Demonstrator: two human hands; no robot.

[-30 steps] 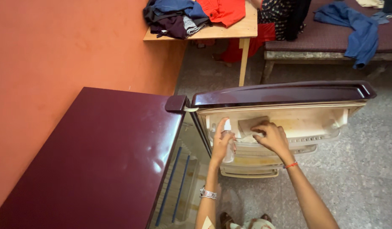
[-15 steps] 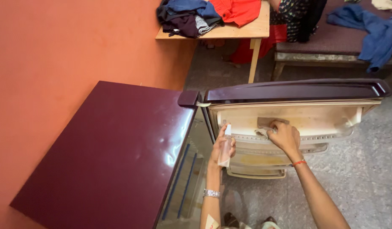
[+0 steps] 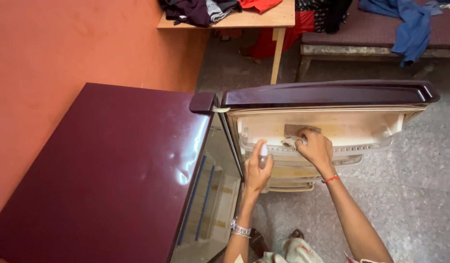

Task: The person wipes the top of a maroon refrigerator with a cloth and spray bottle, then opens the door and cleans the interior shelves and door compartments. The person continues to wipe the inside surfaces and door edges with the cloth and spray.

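Pressing a crumpled grey-brown cloth point(image 3: 294, 136) into the stained top shelf of the open maroon refrigerator door point(image 3: 327, 94), the right hand point(image 3: 313, 148) has slid slightly leftward, fingers curled over it. The left hand point(image 3: 258, 170) has drawn the small clear spray bottle point(image 3: 263, 155) lower, fingers wrapped around it. No labels show.

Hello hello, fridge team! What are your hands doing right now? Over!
Left hand grips small spray bottle. Right hand presses brown cloth into top shelf of open fridge door. Nothing blocking.
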